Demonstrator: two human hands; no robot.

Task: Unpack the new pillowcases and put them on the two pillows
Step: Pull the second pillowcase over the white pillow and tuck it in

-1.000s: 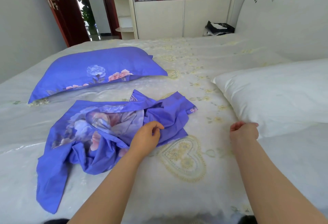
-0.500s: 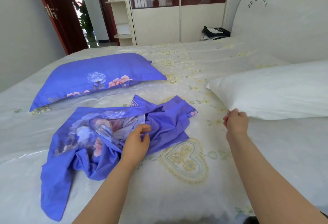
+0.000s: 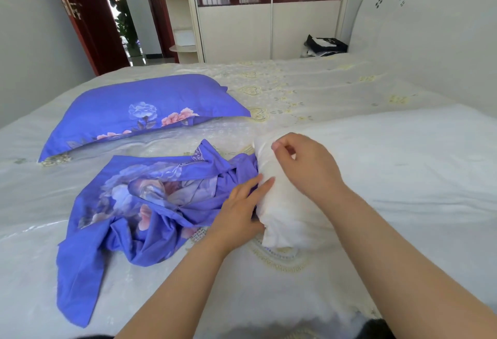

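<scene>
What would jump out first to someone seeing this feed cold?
Probably the crumpled purple pillowcase spread at centre-left of the bed, its floral print bright against the pale cover. Right beside it, both hands meet at the near end of the bare white pillow: the right hand grips it from above and the left hand is at the pillowcase's edge. Behind lies an already covered pillow.

Pillow (image 3: 390, 177) right of pillowcase (image 3: 139, 204) (touching).

A white bed sheet with yellow heart embroidery (image 3: 269, 91) covers the bed. Beyond it stand a white sliding-door wardrobe (image 3: 242, 29) and, left of the wardrobe, a dark red wooden door (image 3: 80, 16).
</scene>
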